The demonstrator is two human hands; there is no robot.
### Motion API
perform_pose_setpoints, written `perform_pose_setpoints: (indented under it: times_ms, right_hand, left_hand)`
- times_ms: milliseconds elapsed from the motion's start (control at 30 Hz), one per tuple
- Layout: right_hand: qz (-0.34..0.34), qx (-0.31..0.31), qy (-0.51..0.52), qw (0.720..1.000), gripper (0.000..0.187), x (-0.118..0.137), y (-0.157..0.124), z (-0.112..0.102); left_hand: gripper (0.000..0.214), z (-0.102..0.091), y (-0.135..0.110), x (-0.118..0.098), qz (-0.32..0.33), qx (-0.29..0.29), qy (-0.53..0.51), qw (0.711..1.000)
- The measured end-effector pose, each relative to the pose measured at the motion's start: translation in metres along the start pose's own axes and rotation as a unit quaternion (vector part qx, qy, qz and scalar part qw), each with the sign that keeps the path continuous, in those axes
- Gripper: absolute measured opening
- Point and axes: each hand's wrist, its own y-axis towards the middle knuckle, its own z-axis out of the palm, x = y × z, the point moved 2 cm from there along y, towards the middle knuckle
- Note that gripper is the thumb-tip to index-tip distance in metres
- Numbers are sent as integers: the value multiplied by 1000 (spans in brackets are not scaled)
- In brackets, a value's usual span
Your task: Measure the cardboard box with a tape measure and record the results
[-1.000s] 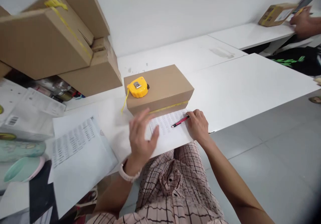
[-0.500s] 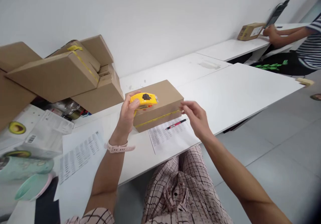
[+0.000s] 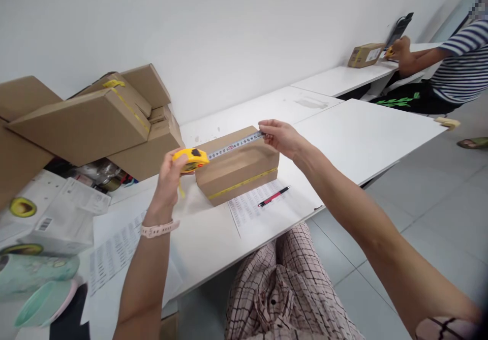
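My left hand (image 3: 170, 177) is closed around a yellow tape measure (image 3: 189, 160), left of a closed brown cardboard box (image 3: 244, 170). A stretch of its silver blade (image 3: 232, 147) runs out over the top of the box. My right hand (image 3: 280, 136) pinches the blade's free end near the box's far right corner. Yellow tape runs along the box's front side. In front of the box a red and black pen (image 3: 274, 196) lies on a printed sheet (image 3: 247, 213).
Several cardboard boxes (image 3: 84, 116) are piled at the left, behind white cartons (image 3: 53, 208) with avocado pictures. A mint-green bowl (image 3: 46, 303) and another printed sheet (image 3: 118, 248) lie nearer me. At the far right a person in a striped shirt (image 3: 461, 65) sits by a taped box (image 3: 365, 55).
The blade has been drawn out of the tape measure across the box top. My left hand moved left with the case; my right hand moved up and slightly left, now gripping the blade's end.
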Motion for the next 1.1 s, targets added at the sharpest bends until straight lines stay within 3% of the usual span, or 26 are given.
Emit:
perform_pose_setpoints:
  times_ms: [167, 300, 467, 767, 1100]
  right_hand:
    - [-15, -122, -123, 985, 13, -13, 42, -31]
    - [-10, -157, -215, 964, 10, -35, 52, -38]
    - [31, -121, -277, 953, 21, -50, 51, -35]
    - [84, -107, -348, 927, 30, -39, 38, -29]
    - [23, -133, -365, 921, 36, -47, 42, -32]
  left_hand:
    - [43, -61, 20, 29, -43, -94, 33, 994]
    - [43, -82, 25, 41, -80, -92, 44, 992]
    - [48, -78, 28, 43, -88, -70, 54, 992]
    - [52, -59, 37, 38, -96, -14, 77, 992]
    - [57, -57, 36, 35, -102, 10, 81, 991]
